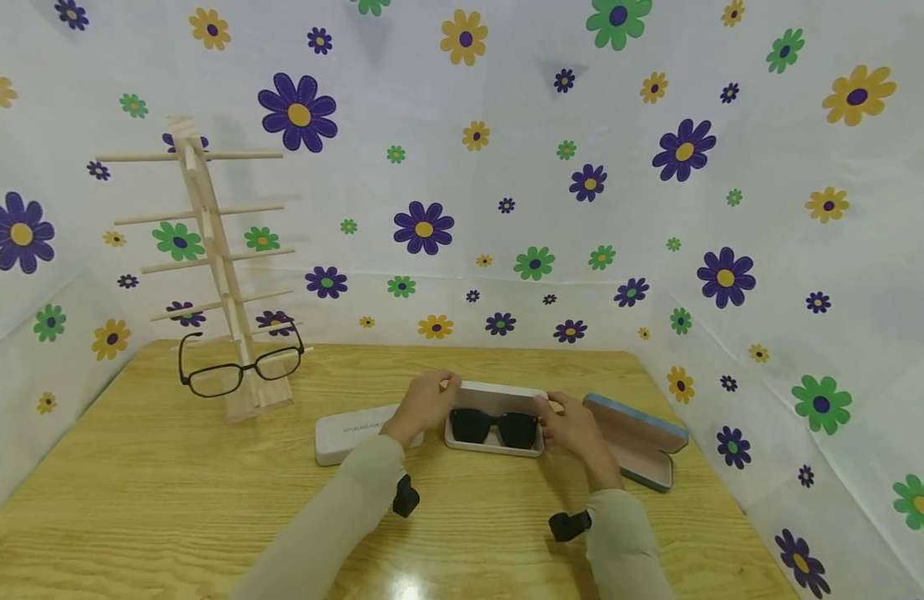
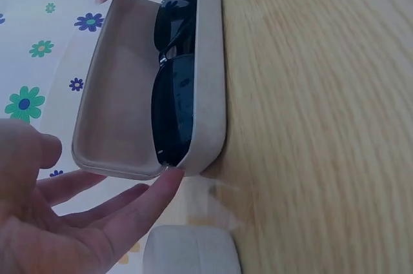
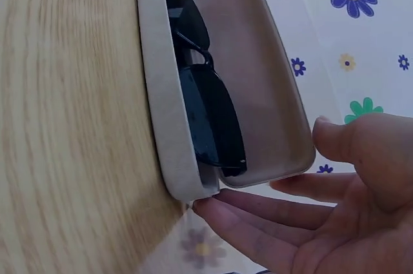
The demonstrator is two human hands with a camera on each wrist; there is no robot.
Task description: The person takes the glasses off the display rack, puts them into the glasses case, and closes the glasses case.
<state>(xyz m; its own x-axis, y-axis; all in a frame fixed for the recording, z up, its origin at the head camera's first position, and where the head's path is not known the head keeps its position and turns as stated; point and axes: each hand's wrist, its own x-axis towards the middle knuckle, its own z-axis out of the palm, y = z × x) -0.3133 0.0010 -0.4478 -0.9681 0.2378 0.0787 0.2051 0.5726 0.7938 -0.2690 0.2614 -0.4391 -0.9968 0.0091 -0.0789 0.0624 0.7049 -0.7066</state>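
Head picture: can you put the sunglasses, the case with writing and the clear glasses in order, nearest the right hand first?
1. Sunglasses: in the open case, left of the right hand.
2. Case with writing: farther left, by the left hand.
3. Clear glasses: far left, on the wooden stand.

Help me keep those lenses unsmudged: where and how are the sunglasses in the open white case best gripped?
Probably pinch the sunglasses by the bridge, from above on the near side: it lies exposed between the lenses, while the raised lid stands behind.
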